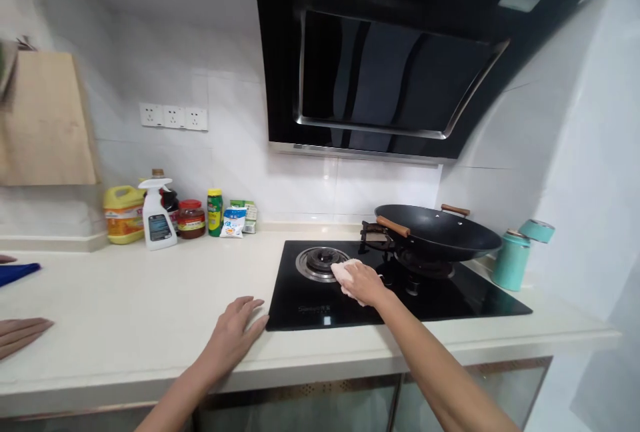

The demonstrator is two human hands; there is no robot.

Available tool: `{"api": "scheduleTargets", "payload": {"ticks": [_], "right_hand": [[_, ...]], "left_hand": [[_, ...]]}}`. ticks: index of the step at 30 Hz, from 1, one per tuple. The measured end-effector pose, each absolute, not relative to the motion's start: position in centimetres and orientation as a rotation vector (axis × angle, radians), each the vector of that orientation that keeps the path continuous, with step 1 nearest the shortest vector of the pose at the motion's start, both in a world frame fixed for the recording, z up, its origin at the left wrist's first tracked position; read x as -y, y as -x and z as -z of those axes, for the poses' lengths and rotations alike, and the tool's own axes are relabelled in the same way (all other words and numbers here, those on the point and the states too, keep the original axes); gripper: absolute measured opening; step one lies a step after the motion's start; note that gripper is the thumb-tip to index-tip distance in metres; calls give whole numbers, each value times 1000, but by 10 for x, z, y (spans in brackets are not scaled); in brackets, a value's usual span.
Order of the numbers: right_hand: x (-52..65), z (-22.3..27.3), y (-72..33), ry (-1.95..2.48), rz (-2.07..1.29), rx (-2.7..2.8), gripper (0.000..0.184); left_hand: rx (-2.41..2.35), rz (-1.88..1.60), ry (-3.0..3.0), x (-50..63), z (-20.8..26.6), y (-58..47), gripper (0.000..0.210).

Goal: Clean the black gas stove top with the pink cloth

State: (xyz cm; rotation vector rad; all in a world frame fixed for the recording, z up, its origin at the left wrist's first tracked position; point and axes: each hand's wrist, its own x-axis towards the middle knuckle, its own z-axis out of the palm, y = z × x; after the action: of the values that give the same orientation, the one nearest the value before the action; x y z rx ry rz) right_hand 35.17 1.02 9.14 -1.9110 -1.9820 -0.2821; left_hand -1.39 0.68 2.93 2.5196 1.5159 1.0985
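My right hand [367,283] presses a pale pink cloth [346,275] onto the black glass cooktop [300,295], its fingers closed over it. The cloth lies against the right side of the left burner [323,263], whose grate is off. Flat on the white counter [125,312], my left hand [234,332] rests open, thumb near the cooktop's front left corner. A black wok [440,232] with wooden handles sits over the right burner. Behind the cloth, a dark pan support [375,235] lies at the cooktop's back edge, partly under the wok.
Another person's hand [23,335] rests at the far left, near a blue cloth [17,273]. Along the wall stand a spray bottle [159,215], a yellow jug [123,214] and several seasonings. A teal canister [511,262] stands right of the wok; a range hood [380,72] hangs above.
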Motion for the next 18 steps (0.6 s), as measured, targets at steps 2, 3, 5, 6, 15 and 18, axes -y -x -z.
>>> {"api": "scheduleTargets", "payload": {"ticks": [2,3,5,6,15,18], "right_hand": [[-19,-80,-344,1969,273,1939,47],[-19,-74,-340,1987,274,1920,49],[-16,-66,-334,1998,274,1901,50],[-13,-63,-330,1991,269,1901,49],[8,-64,-236,1560,74,2131,41],[13,-63,-210,1318,-48,2219,40]], "left_hand": [[-1542,-1105,-2469,-1,-30,12,44],[-1548,-1095,-2464,1,-31,10,45],[-1544,-1049,-2506,4,-32,6,46],[-1534,-1018,-2547,5,-32,4,47],[-1527,-1025,-2609,-3,-21,7,51],[-1503,-1102,-2528,-10,-22,13,51]]}}
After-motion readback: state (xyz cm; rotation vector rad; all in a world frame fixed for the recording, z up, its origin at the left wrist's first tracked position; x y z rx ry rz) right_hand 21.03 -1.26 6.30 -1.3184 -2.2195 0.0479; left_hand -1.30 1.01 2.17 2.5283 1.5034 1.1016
